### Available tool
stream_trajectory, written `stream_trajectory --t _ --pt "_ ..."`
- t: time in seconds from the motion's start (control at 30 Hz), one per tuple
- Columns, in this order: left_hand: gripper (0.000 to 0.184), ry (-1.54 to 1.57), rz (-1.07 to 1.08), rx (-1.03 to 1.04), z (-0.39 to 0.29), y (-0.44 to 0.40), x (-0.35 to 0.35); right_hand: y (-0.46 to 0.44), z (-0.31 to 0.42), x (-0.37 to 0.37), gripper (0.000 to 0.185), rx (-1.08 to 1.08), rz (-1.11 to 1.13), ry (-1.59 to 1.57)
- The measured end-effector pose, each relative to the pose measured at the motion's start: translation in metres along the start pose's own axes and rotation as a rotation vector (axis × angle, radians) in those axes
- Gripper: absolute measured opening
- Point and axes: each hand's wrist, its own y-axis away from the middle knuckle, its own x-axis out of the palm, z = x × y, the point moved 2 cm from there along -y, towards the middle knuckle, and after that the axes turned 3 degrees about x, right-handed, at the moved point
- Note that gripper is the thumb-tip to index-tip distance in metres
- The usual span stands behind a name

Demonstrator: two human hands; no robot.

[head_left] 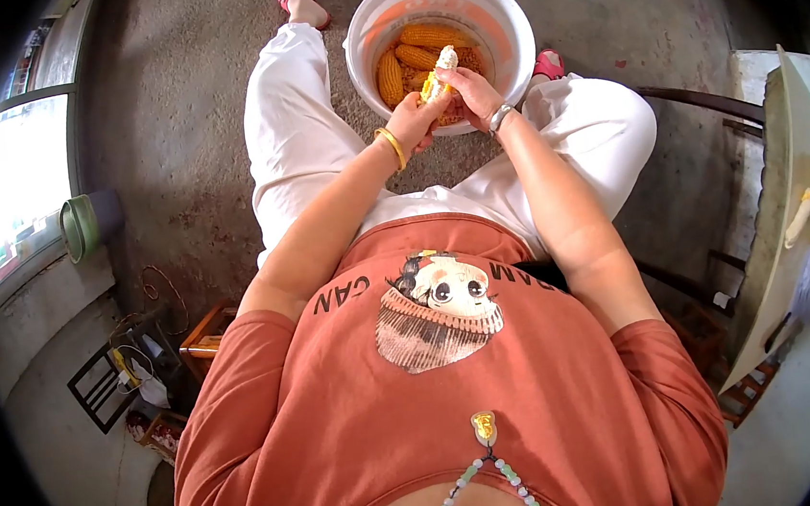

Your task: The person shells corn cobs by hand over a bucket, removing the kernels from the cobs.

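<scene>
Over the bucket I hold a corn cob (446, 59) with both hands. Its far end is bare and whitish, while yellow kernels cover part of the side close to my left fingers. My left hand (413, 120), below a yellow bangle, is closed around the lower end. From the right, my right hand (474, 95) grips the cob with its thumb laid along it. Beneath them stands a white bucket (512, 27) with several whole yellow cobs (432, 36) and loose kernels inside. My hands hide part of its near rim.
The bucket rests on the concrete floor (180, 99) between my legs. At right is a table (758, 212) with a pale curved object (799, 218) on top. A green rolled item (82, 228) sits by the window at left, and a wooden stool (205, 340) is behind my left elbow.
</scene>
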Motion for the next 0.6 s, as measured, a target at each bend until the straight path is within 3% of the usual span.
stream_trajectory --t 0.2,0.3,0.4,0.5,0.6 --pt "0.061 -0.398 -0.124 0.245 0.024 -0.021 0.0 0.003 0.003 0.002 0.028 -0.001 -0.018 -0.009" --pt "0.065 -0.475 -0.141 0.246 0.024 -0.022 0.001 -0.003 -0.003 -0.002 0.032 -0.036 -0.038 -0.011" --pt "0.052 -0.445 -0.173 0.317 0.034 -0.031 0.0 -0.006 -0.004 -0.002 0.034 -0.088 -0.099 0.022" --pt "0.048 -0.188 -0.161 0.24 0.038 -0.029 0.0 -0.001 -0.002 0.003 0.035 -0.07 -0.146 0.025" --pt "0.045 -0.19 -0.153 0.139 0.03 -0.024 -0.002 -0.009 -0.009 -0.003 0.035 -0.124 -0.158 0.092"
